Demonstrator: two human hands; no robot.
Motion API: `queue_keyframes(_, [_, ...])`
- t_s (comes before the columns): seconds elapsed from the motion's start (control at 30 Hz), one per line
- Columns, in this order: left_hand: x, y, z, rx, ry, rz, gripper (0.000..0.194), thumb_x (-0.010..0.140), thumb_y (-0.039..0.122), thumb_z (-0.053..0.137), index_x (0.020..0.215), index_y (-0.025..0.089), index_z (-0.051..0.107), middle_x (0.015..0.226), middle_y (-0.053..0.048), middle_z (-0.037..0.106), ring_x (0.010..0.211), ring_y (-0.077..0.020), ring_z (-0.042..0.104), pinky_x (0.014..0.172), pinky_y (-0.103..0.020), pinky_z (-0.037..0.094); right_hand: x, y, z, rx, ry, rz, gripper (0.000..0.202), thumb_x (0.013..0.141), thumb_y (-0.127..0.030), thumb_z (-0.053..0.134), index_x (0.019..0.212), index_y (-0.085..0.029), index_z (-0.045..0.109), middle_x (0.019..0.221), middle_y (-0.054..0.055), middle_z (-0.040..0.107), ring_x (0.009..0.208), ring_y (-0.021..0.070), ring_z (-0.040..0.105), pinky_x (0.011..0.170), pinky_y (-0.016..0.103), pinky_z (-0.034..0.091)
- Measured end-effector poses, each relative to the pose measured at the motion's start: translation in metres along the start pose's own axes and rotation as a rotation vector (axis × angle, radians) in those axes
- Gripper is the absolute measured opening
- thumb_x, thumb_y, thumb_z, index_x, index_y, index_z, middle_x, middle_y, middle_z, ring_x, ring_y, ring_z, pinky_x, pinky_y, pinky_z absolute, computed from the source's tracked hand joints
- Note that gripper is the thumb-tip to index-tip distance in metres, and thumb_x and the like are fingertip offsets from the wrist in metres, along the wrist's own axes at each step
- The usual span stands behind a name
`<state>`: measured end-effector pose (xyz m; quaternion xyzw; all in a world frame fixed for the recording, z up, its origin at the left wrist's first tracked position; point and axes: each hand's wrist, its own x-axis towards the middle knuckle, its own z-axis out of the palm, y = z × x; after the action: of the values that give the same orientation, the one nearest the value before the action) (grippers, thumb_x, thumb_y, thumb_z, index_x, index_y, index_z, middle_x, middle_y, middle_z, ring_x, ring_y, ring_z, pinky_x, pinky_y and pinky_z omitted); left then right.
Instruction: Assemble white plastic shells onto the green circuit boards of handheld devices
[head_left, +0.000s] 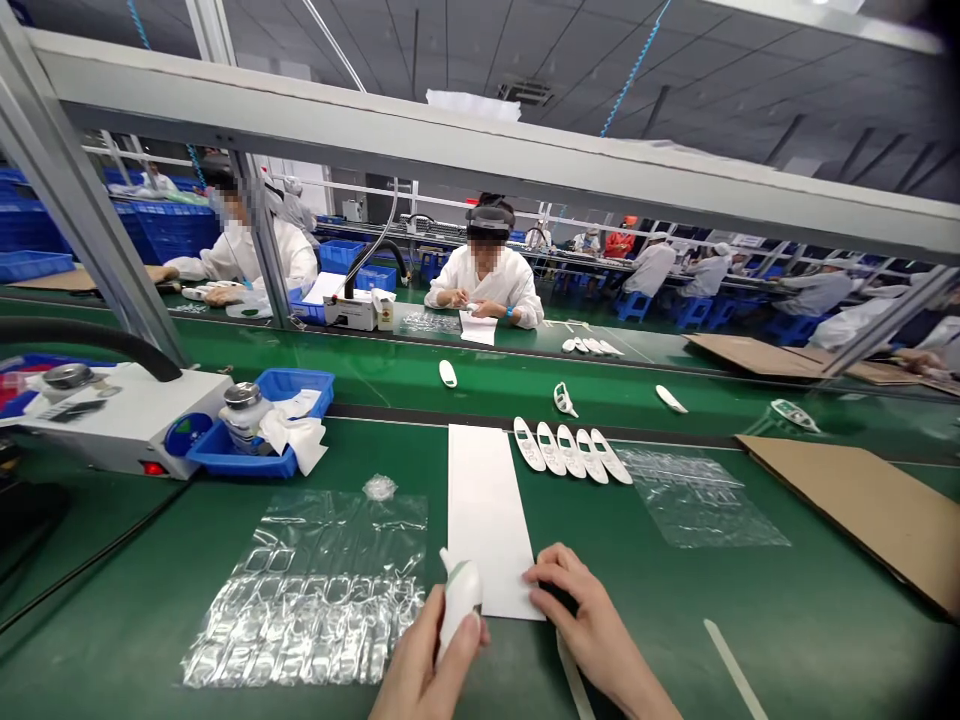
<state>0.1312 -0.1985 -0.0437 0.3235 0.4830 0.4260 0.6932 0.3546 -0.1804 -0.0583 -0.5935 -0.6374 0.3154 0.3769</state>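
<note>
A white curved plastic device [462, 590] is gripped in my left hand [435, 660], above the near end of a white paper strip [487, 510]. My right hand [592, 620] is beside it, fingers bent and thumb near the index finger at the strip's right edge; whether it pinches something small is hard to make out. Several white oval shells [570, 452] lie in a row right of the strip's far end. On the left, a clear plastic sheet [315, 600] carries rows of small transparent pieces.
Blue trays [296, 385] with a jar [244, 412] stand left beside a white machine [112, 410]. A second clear sheet [697, 490] and cardboard [862, 500] lie right. White parts rest on the green conveyor [510, 385]; a person [487, 275] works opposite. A metal beam crosses above.
</note>
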Motion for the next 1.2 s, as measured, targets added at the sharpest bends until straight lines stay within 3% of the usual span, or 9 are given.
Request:
queue_keyframes(0.13, [0.023, -0.001, 0.018, 0.032, 0.023, 0.077, 0.046, 0.072, 0.043, 0.075, 0.111, 0.019, 0.069, 0.116, -0.015, 0.069, 0.115, -0.0326, 0.059, 0.093, -0.033, 0.048, 0.001, 0.007, 0.003, -0.060, -0.066, 0.003, 0.011, 0.085, -0.019, 0.060, 0.076, -0.023, 0.066, 0.082, 0.002, 0.058, 0.084, 0.0221, 0.052, 0.082, 0.035, 0.033])
queue_keyframes(0.33, [0.031, -0.009, 0.019, 0.146, 0.001, 0.132, 0.042, 0.075, 0.043, 0.072, 0.111, 0.020, 0.069, 0.113, -0.012, 0.070, 0.110, -0.0316, 0.062, 0.092, -0.033, 0.047, 0.003, 0.002, 0.006, -0.158, -0.119, 0.012, 0.015, 0.087, -0.015, 0.051, 0.074, -0.021, 0.051, 0.082, 0.000, 0.054, 0.082, 0.0194, 0.049, 0.081, 0.034, 0.032])
queue_keyframes(0.47, [0.029, -0.007, 0.021, 0.199, 0.035, 0.129, 0.047, 0.076, 0.048, 0.071, 0.114, 0.020, 0.067, 0.117, -0.013, 0.069, 0.112, -0.0317, 0.060, 0.094, -0.033, 0.046, 0.000, 0.004, 0.000, 0.018, -0.013, -0.032, 0.020, 0.095, -0.025, 0.044, 0.075, -0.021, 0.046, 0.079, 0.000, 0.048, 0.076, 0.0179, 0.046, 0.072, 0.030, 0.034])
queue_keyframes(0.57, [0.027, -0.001, 0.022, 0.183, 0.000, 0.107, 0.049, 0.076, 0.056, 0.067, 0.108, 0.018, 0.068, 0.101, -0.012, 0.073, 0.100, -0.0292, 0.065, 0.089, -0.033, 0.048, -0.006, -0.011, -0.007, 0.223, 0.092, -0.012, 0.025, 0.096, -0.035, 0.046, 0.075, -0.022, 0.046, 0.076, 0.000, 0.044, 0.070, 0.0166, 0.042, 0.065, 0.027, 0.034])
queue_keyframes(0.63, [0.024, 0.005, 0.021, 0.130, -0.094, 0.092, 0.052, 0.077, 0.063, 0.062, 0.097, 0.016, 0.068, 0.079, -0.009, 0.073, 0.078, -0.0243, 0.067, 0.073, -0.029, 0.051, -0.009, -0.032, -0.006, 0.302, 0.089, -0.002, 0.025, 0.095, -0.037, 0.050, 0.075, -0.021, 0.049, 0.075, 0.000, 0.046, 0.069, 0.0161, 0.043, 0.062, 0.026, 0.035])
queue_keyframes(0.7, [0.020, 0.009, 0.019, 0.072, -0.153, 0.026, 0.057, 0.077, 0.070, 0.055, 0.087, 0.016, 0.067, 0.059, -0.005, 0.068, 0.056, -0.0180, 0.061, 0.058, -0.025, 0.048, -0.012, -0.055, 0.001, 0.357, -0.006, -0.036, 0.025, 0.093, -0.036, 0.054, 0.073, -0.021, 0.052, 0.073, 0.001, 0.051, 0.068, 0.0164, 0.048, 0.063, 0.026, 0.038])
queue_keyframes(0.83, [0.008, 0.012, 0.013, -0.020, -0.036, -0.159, 0.064, 0.071, 0.080, 0.051, 0.075, 0.017, 0.061, 0.047, 0.000, 0.061, 0.045, -0.0136, 0.055, 0.050, -0.023, 0.042, -0.008, -0.084, 0.029, 0.432, -0.245, -0.006, 0.027, 0.096, -0.035, 0.049, 0.073, -0.021, 0.050, 0.074, 0.000, 0.055, 0.059, 0.0147, 0.056, 0.059, 0.026, 0.044])
queue_keyframes(0.97, [-0.001, 0.016, 0.007, -0.039, 0.018, -0.204, 0.063, 0.066, 0.079, 0.058, 0.076, 0.017, 0.060, 0.046, 0.002, 0.060, 0.045, -0.0132, 0.054, 0.050, -0.023, 0.041, -0.001, -0.084, 0.049, 0.351, -0.342, -0.012, 0.026, 0.101, -0.040, 0.038, 0.083, -0.022, 0.045, 0.082, -0.001, 0.050, 0.048, 0.0089, 0.052, 0.048, 0.023, 0.044])
queue_keyframes(1.2, [-0.001, 0.011, 0.000, -0.014, 0.020, -0.212, 0.069, 0.069, 0.081, 0.051, 0.085, 0.014, 0.059, 0.045, 0.002, 0.059, 0.044, -0.0130, 0.053, 0.051, -0.024, 0.040, 0.002, -0.079, 0.060, 0.316, -0.296, -0.059, 0.028, 0.101, -0.042, 0.036, 0.081, -0.023, 0.041, 0.079, -0.002, 0.048, 0.042, 0.0069, 0.049, 0.041, 0.021, 0.044])
